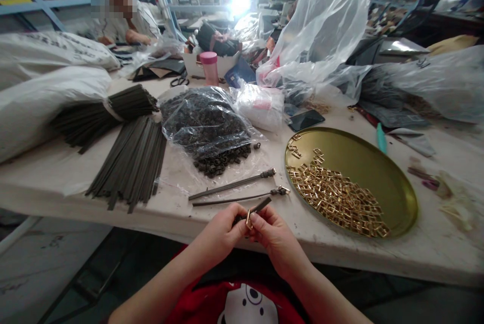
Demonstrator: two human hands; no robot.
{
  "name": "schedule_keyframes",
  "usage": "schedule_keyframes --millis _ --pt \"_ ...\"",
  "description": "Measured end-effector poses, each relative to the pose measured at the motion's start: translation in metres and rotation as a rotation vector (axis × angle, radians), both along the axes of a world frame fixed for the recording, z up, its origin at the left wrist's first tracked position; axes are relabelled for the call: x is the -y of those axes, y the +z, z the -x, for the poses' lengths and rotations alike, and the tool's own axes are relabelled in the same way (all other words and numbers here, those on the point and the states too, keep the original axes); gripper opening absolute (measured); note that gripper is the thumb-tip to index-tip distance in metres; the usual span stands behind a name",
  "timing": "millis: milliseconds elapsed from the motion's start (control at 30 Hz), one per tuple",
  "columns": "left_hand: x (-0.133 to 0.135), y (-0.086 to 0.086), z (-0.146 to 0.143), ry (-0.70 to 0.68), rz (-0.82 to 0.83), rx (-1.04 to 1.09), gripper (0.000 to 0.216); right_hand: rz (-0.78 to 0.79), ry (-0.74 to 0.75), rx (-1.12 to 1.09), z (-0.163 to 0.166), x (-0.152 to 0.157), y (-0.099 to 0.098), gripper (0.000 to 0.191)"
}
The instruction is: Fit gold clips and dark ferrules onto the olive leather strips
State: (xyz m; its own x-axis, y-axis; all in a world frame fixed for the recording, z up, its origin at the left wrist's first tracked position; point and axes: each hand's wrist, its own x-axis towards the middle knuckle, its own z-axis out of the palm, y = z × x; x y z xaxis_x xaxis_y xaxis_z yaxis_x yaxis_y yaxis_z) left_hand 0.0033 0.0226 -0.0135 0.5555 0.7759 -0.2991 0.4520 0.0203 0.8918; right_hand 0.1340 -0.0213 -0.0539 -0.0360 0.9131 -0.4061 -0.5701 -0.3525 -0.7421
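Gold buckle (248, 220) sits low in the frame's centre, pinched with a dark strap (260, 206) between fingertips of the left hand (219, 235) and right hand (273, 235); the gold tray (378, 167) lies right.

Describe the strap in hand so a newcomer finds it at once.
Find the round gold tray; two dark straps lie left of it. Just nearer, a third strap is pinched between left hand and right hand with a gold buckle: the only one held.

Strap pile (130, 165) left, tray (363, 162) right — two straps (231, 185) between.
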Motion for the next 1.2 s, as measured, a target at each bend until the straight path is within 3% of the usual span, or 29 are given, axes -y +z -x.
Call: schedule_keyframes --millis 167,400,533,600,700,767,867,1067,1200 --pt "0.0 0.001 -0.001 0.046 0.051 0.086 0.014 -0.025 -0.009 0.023 0.002 0.0 0.001 0.02" --pt "0.003 -0.003 0.002 0.059 0.104 0.142 0.015 -0.198 -0.036 0.34 0.002 0.003 0.001 0.014" --pt "0.005 -0.003 0.002 0.104 0.137 0.093 0.016 -0.495 -0.183 0.852 -0.008 0.012 0.004 0.002" --pt "0.006 -0.001 0.003 0.126 0.155 0.083 0.017 -0.659 -0.129 0.97 -0.015 0.015 0.01 0.006" --pt "0.009 0.003 0.003 0.137 0.191 0.066 0.017 -0.703 0.04 0.866 -0.024 0.017 0.019 0.019" --pt "0.01 0.007 0.003 0.126 0.221 0.065 0.017 -0.597 0.123 0.747 -0.027 0.015 0.024 0.023" --pt "0.013 0.01 0.003 0.126 0.242 0.072 0.015 -0.443 0.224 0.625 -0.03 0.009 0.026 0.014" --pt "0.013 0.009 0.003 0.128 0.22 0.037 0.014 -0.511 0.41 0.656 -0.037 0.002 0.028 0.017" --pt "0.008 0.011 0.003 0.13 0.327 0.074 0.015 -0.528 0.459 0.589 -0.044 0.004 0.035 0.029"
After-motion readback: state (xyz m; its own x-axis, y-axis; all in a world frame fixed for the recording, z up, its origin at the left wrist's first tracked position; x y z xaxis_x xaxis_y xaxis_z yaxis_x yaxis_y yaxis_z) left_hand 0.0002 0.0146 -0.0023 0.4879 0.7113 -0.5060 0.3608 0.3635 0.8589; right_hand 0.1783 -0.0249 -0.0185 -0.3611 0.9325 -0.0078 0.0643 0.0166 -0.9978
